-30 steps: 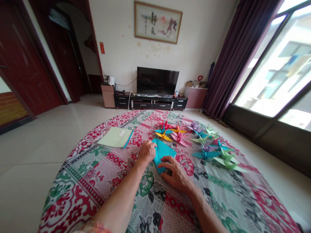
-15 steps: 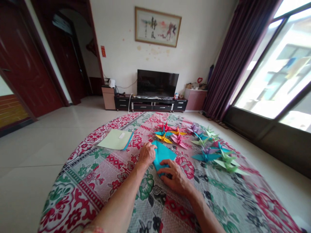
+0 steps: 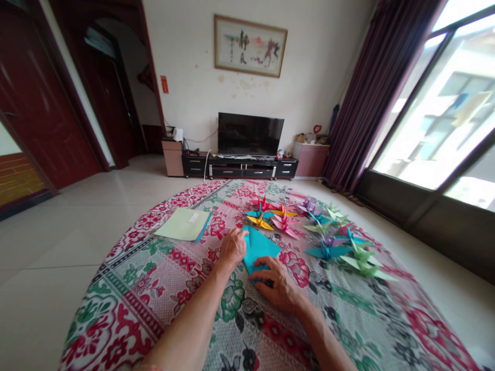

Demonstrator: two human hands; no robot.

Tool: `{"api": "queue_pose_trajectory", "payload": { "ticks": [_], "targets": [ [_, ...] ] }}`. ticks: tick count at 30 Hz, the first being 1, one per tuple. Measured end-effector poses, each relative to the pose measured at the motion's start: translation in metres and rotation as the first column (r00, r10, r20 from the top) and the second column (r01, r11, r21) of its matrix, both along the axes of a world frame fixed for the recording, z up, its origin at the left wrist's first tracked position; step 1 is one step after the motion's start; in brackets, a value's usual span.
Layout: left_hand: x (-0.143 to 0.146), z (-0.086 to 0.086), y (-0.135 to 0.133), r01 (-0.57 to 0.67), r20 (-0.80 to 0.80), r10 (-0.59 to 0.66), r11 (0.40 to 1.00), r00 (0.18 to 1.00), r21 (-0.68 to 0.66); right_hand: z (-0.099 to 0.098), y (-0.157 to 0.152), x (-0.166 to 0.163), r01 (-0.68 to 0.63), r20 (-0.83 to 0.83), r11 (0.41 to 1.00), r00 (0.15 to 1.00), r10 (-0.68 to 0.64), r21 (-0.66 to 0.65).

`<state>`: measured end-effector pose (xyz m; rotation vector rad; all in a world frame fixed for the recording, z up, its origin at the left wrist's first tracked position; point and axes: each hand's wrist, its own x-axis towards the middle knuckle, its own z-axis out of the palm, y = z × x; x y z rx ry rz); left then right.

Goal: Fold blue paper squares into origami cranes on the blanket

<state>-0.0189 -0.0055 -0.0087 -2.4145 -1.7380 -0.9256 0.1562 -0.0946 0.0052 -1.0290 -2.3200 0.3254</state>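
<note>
A partly folded sheet of turquoise origami paper (image 3: 263, 245) lies on the patterned tablecloth in front of me. My left hand (image 3: 233, 247) is closed on its left edge, thumb and fingers pressed together there. Over the paper's lower part rests my right hand (image 3: 276, 283), its fingers bent and spread apart, fingertips touching the sheet. The paper's near corner is partly hidden by this hand. Beyond the sheet sit folded paper cranes, among them a yellow crane (image 3: 260, 222) and a pink crane (image 3: 285, 225).
Several more cranes, including a blue crane (image 3: 328, 250) and a green crane (image 3: 363, 262), spread over the table's right side. At the left lies a stack of paper (image 3: 181, 224), pale green on top. The round table's cloth (image 3: 154, 278) has floral patterns. A television (image 3: 250, 135) stands beyond.
Both hands and the turquoise paper stay almost in place. The whole view has shifted very slightly.
</note>
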Motion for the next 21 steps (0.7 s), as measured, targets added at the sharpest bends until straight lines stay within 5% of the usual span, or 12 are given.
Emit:
{"api": "queue_pose_trajectory", "payload": {
  "ticks": [21],
  "targets": [
    [-0.0013,-0.0022,0.0016,-0.008,0.005,0.008,1.0,1.0,0.019,0.0078,0.0018,-0.0031,-0.062,0.044,0.998,0.997,0.061,0.02]
  ]
}}
